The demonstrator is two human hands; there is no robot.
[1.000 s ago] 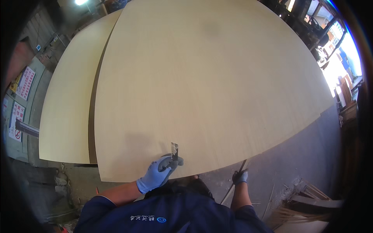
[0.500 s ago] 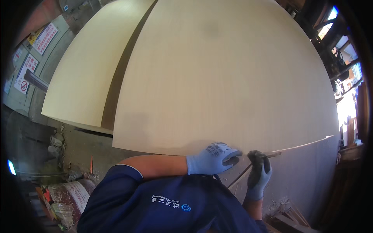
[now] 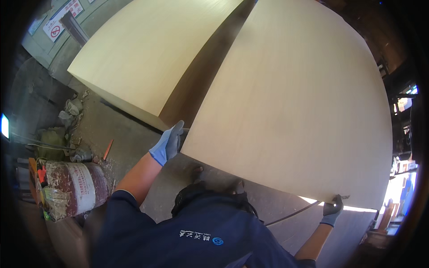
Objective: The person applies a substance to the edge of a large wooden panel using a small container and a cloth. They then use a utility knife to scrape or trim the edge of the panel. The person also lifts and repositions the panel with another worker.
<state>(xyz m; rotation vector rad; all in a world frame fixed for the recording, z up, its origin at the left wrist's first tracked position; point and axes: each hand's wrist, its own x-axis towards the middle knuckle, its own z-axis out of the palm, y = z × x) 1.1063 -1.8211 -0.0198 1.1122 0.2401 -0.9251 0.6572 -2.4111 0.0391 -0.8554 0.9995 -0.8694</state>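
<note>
A large pale wood panel (image 3: pixel 290 98) lies in front of me, its near edge running down to the right. My left hand (image 3: pixel 167 143), in a blue and grey glove, is at the panel's near left corner. Its fingers are stretched upward and it holds nothing visible; whether it touches the corner I cannot tell. At the near edge on the right, my gloved right hand (image 3: pixel 331 212) is closed on a thin dark tool (image 3: pixel 345 197), whose tip shows over the panel. A dark cord or strip (image 3: pixel 292 213) runs from near this hand toward my body.
A second pale panel stack (image 3: pixel 152 53) stands to the left across a dark gap (image 3: pixel 201 76). On the floor at left are a stained drum (image 3: pixel 76 190) with a white label, an orange strip (image 3: pixel 108 149) and debris (image 3: pixel 73 109). A signed wall panel (image 3: pixel 53 29) stands far left.
My left hand has moved left from the near edge to the panel's corner. The right hand has shifted right along the edge with the tool. My view has turned and moved back.
</note>
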